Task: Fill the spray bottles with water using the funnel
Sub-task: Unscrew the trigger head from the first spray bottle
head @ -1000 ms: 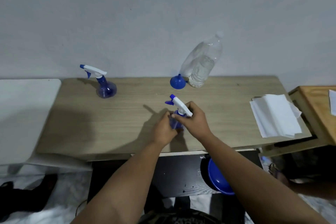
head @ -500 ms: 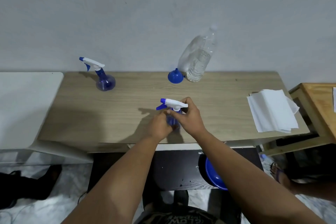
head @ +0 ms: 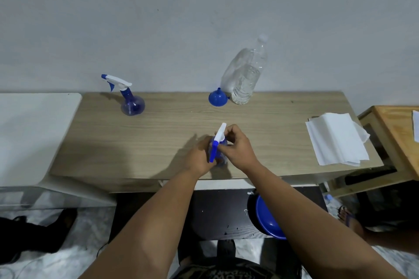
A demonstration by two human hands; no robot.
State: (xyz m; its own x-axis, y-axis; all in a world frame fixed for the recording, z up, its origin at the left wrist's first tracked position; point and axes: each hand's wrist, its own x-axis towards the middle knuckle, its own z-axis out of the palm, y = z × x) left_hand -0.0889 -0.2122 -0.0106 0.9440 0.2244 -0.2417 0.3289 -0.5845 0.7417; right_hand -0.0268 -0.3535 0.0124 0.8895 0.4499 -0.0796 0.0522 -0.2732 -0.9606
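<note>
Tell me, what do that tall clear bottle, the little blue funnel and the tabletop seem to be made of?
Tall bottle: likely thin clear plastic; see-through, ribbed lower body, water visible inside.
Funnel: probably moulded plastic; solid blue, smooth, slight sheen.
Tabletop: looks like matte wood-grain laminate; pale even streaks. Could be real wood.

The right hand point(head: 235, 147) is twisting the white sprayer head point(head: 220, 134): its nozzle, earlier aimed toward nine o'clock, is now swinging toward six, while the left hand point(head: 199, 156) is gripping the near spray bottle point(head: 221, 154).
</note>
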